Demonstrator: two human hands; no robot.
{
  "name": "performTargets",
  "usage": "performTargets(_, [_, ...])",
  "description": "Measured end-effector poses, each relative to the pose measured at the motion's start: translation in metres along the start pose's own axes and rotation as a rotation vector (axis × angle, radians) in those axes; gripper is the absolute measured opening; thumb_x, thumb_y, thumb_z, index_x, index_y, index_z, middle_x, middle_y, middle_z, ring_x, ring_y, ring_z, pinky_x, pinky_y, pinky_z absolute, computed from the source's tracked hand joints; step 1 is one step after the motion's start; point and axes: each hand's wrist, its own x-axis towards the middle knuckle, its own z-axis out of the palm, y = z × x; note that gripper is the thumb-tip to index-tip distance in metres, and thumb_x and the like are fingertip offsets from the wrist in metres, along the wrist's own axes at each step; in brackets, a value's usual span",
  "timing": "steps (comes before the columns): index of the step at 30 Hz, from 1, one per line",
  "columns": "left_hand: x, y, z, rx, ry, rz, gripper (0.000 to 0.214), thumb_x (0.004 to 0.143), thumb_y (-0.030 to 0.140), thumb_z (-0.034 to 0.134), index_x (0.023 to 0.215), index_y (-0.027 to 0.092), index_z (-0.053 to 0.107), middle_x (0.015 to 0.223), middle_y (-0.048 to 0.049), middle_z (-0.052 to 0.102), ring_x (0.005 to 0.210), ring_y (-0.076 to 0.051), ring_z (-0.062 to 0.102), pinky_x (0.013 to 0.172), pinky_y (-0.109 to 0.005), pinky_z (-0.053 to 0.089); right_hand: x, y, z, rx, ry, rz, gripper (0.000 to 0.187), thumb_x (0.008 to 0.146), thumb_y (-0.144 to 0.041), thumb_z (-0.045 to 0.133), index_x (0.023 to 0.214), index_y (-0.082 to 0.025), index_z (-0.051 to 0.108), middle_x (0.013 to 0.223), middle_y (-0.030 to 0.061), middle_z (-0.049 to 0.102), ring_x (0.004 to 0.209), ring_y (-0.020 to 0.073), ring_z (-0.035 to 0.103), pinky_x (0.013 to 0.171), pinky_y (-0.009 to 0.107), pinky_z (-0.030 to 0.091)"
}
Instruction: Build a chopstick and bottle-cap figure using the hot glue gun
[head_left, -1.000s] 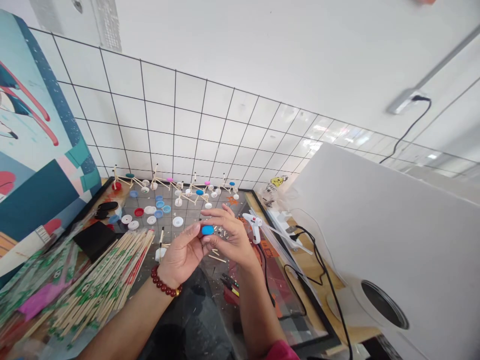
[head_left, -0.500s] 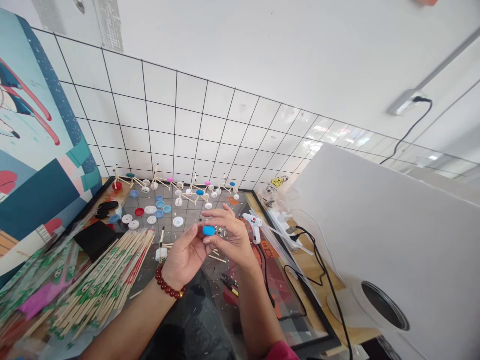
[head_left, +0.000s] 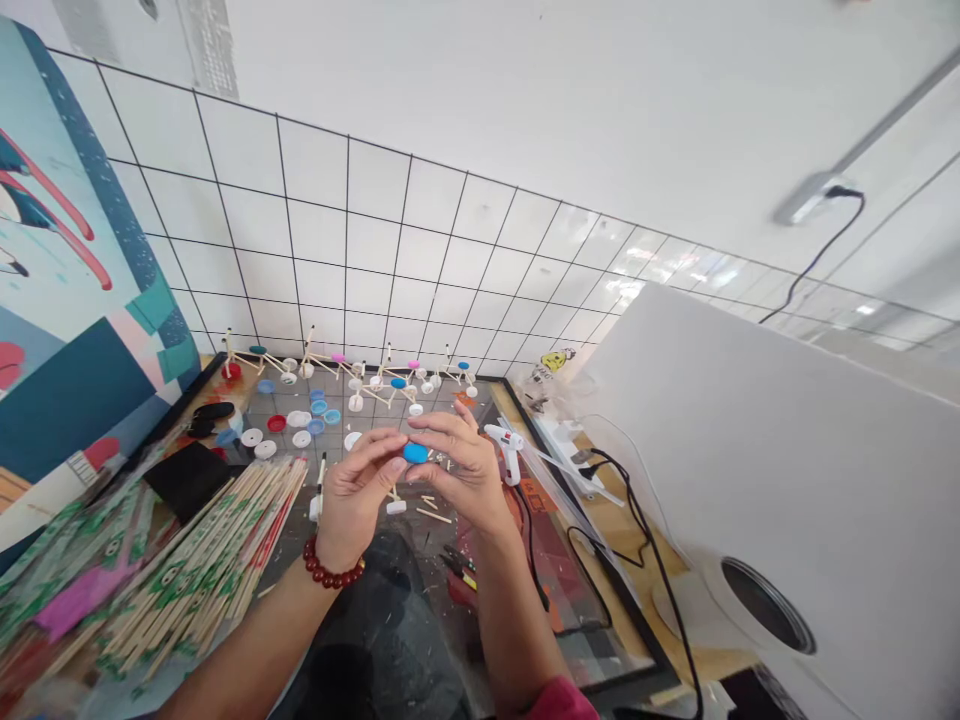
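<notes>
Between my two hands, above the middle of the table, is a small smooth blue oval piece (head_left: 415, 454). My right hand (head_left: 461, 465) pinches it between thumb and fingers from the right. From the left, my left hand (head_left: 364, 485), with a dark red bead bracelet on the wrist, closes thumb and fingertips on its other end. Below and behind my left hand, partly hidden, stands a stick frame with a white cap wheel (head_left: 396, 508). Several small stick-and-cap models (head_left: 390, 385) line the far side, some topped by similar blue or pink ovals.
A white glue gun (head_left: 508, 450) stands right of my hands, its black cord trailing forward. Loose bottle caps (head_left: 300, 420) lie at the left, behind a heap of wrapped chopsticks (head_left: 202, 560). Pliers (head_left: 459, 570) lie near my right forearm. A wire grid backs the table.
My left hand has turned from palm up to fingers over the top, now pinching the blue oval piece's left side. The white cap wheel beneath has come into view.
</notes>
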Motion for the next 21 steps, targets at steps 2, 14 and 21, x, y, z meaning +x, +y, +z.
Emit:
performTargets(2, [0.001,-0.003,-0.003,0.04,-0.042,0.073,0.017,0.072,0.029,0.095,0.089,0.028,0.09,0.099,-0.0068,0.08,0.095,-0.019,0.076,0.08,-0.025,0.066,0.0,0.001,0.0,-0.009,0.01,-0.022,0.027,0.095,-0.036,0.083,0.122,-0.036,0.078,0.125,0.0014,0.083,0.112,0.0198,0.08,0.133,0.049,0.029])
performTargets(14, [0.004,-0.009,-0.009,0.064,-0.087,0.195,0.018,0.076,0.02,0.092,0.089,0.033,0.09,0.102,-0.004,0.081,0.098,-0.017,0.078,0.085,-0.022,0.067,-0.002,0.003,0.0,0.003,-0.026,-0.023,0.037,0.097,-0.055,0.075,0.131,-0.041,0.076,0.126,0.002,0.083,0.113,0.0211,0.079,0.134,0.051,0.03])
performTargets(21, [0.006,-0.013,-0.013,0.108,-0.12,0.257,0.021,0.078,0.019,0.09,0.092,0.035,0.09,0.106,-0.0046,0.081,0.099,-0.018,0.078,0.085,-0.025,0.067,-0.003,0.003,-0.001,0.017,-0.058,0.014,0.035,0.095,-0.046,0.082,0.129,-0.039,0.077,0.126,0.0022,0.083,0.116,0.0206,0.078,0.133,0.051,0.028])
